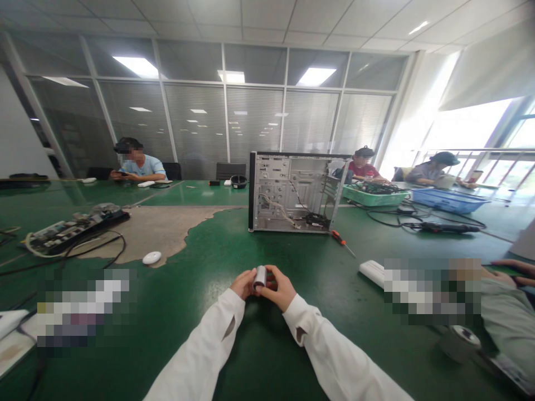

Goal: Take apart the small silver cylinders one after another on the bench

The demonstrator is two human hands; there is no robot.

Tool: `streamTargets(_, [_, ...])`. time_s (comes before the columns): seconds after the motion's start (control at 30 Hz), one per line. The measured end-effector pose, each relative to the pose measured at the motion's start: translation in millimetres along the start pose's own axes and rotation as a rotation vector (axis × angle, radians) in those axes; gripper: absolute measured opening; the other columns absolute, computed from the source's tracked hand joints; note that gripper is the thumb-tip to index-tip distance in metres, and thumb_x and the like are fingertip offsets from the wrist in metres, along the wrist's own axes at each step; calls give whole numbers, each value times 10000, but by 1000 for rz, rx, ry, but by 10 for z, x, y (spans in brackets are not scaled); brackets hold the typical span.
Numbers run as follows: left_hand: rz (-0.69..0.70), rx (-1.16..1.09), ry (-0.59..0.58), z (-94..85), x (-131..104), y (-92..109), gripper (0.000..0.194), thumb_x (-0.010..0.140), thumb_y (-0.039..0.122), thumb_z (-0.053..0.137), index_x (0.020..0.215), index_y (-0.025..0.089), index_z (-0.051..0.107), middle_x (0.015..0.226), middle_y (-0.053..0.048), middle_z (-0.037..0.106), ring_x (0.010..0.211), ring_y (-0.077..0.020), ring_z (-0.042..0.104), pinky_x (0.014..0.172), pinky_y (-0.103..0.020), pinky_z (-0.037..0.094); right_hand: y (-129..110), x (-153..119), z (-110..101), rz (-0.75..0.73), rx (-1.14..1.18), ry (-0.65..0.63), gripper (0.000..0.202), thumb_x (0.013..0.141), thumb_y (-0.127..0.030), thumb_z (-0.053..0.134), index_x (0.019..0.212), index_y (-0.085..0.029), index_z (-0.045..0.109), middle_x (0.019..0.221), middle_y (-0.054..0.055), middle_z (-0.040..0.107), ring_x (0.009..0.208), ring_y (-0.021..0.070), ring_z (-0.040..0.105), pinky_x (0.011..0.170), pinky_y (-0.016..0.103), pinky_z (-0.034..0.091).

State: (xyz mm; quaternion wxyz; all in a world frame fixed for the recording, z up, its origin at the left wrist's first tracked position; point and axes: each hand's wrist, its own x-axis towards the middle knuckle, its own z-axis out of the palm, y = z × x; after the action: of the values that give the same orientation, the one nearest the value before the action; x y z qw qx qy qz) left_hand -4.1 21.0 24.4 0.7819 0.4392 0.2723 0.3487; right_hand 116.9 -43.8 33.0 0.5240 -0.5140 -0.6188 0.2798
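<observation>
Between my fingers is a small silver-grey cylinder [260,275], tilted with its darker round end toward me; its exact kind does not show. My left hand [243,284] grips it from the left side. On the right, my right hand [280,288] closes on it with thumb and fingers. Both hands are over the green table [209,328]. Beyond them stands an open computer case [292,192], upright, its inside facing me with loose cables in it. A screwdriver [343,243] with an orange and black handle lies by the case's lower right corner.
At left lie a power strip full of plugs [77,228] and a white oval object [151,258]. A green basket of cables [376,192], a blue basket [449,200] and black cables stand at right. A neighbour's sleeve [505,317] reaches in beside a metal cylinder [460,342].
</observation>
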Motion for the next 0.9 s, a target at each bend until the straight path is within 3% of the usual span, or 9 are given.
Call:
streamTargets(0.47, [5, 60, 41, 3, -30, 10, 292, 608, 367, 633, 691, 122, 498, 526, -27, 604, 448, -131, 564, 427, -218, 387, 133, 50, 23, 67, 144, 21, 386, 582, -296, 614, 935, -189, 501, 823, 26, 581, 683, 133, 545, 580, 270, 467])
streamTargets(0.73, [120, 114, 95, -27, -2, -58, 501, 433, 276, 750, 829, 137, 478, 663, -40, 635, 595, -172, 601, 592, -300, 446, -33, -7, -101, -150, -106, -114, 643, 561, -188, 599, 1150, -227, 345, 1072, 59, 472, 778, 130, 506, 597, 249, 458])
streamTargets(0.9, [261, 277, 103, -6, -57, -1, 452, 413, 220, 753, 792, 132, 524, 748, -52, 639, 718, -171, 592, 712, -297, 432, -194, -50, -205, -263, -220, -190, 658, 593, -174, 572, 1194, -233, 312, 1136, 70, 403, 907, 162, 464, 661, 263, 449])
